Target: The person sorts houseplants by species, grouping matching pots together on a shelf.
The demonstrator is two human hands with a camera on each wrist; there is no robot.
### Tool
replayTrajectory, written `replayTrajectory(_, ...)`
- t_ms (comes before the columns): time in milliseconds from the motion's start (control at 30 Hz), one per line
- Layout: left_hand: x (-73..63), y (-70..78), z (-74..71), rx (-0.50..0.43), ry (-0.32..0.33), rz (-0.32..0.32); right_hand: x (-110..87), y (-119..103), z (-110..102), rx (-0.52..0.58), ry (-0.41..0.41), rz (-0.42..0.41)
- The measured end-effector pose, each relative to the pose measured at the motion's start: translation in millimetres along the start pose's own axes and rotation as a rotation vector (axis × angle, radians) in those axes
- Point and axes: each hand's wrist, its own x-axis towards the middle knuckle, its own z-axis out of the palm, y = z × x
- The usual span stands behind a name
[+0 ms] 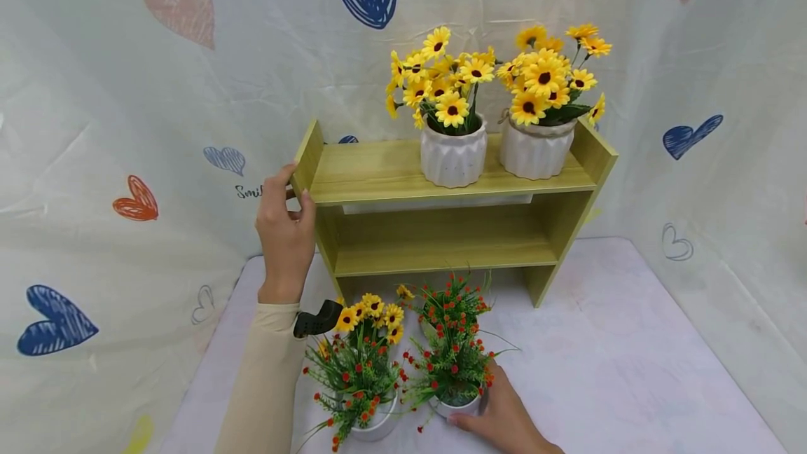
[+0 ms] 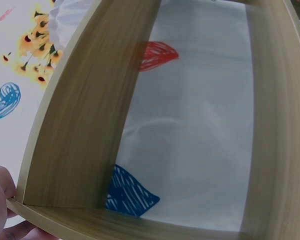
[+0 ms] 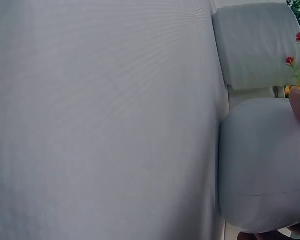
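Note:
My left hand (image 1: 284,230) grips the upper left side panel of a two-tier wooden shelf (image 1: 372,174); in the left wrist view, fingertips (image 2: 0,185) wrap its corner. Low in the head view, my right hand (image 1: 507,412) holds the side of a white pot (image 1: 457,408) of green plants with small red flowers (image 1: 454,352). The right wrist view shows the smooth pot wall (image 3: 265,165) between the fingers, beside another pale pot (image 3: 260,45). On the shelf's top board stand two ribbed white pots (image 1: 452,156) (image 1: 536,149) of yellow flowers.
Left of the held pot, another white pot (image 1: 376,426) carries red-flowered greenery, with yellow flowers (image 1: 372,310) behind it. A further red-flowered plant (image 1: 450,303) stands before the shelf. A pale cloth (image 1: 630,356) covers the table; a heart-printed curtain (image 1: 284,54) hangs around it.

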Motion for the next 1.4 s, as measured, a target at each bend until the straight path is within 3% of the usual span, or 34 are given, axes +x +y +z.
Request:
replayTrajectory(200, -1.5, 1.3, -0.6, -0.012, -0.003, 0.000, -1.5, -3, 1, 0.005, -0.021, 0.035)
replayTrajectory(467, 0.8, 0.8, -1.0, 0.001, 0.010, 0.018, -2.6, -9, -4, 0.059, 0.011, 0.068)
replayTrajectory(633, 0.2, -1.1, 0.2, -0.006, 0.012, 0.021, -6.2, -17, -19, 0.066, 0.021, 0.083)
replayTrajectory(767, -0.3, -2.1, 0.6, -0.005, 0.014, 0.024, -14.5, -25, -38, -0.012, 0.040, 0.075)
replayTrajectory(900, 0.2, -1.5, -0.3, -0.011, 0.012, 0.022, -20.7, -37, -59, -0.063, 0.044, 0.181)
replayTrajectory(1067, 0.8, 0.2, -0.6, -0.015, 0.005, 0.019, -22.8, -46, -82, -0.032, 0.073, 0.373)
replayTrajectory(1167, 0.4, 0.0, -0.3, -0.010, 0.008, 0.023, -17.9, -50, -99, -0.002, 0.086, 0.425)
replayTrajectory(1267, 0.4, -0.6, -0.3, -0.007, 0.010, 0.025, -9.5, -53, -116, -0.008, 0.105, 0.402)
replayTrajectory(1400, 0.6, -0.5, -0.4, -0.005, 0.010, 0.024, 4.4, -54, -134, -0.018, 0.220, 0.229)
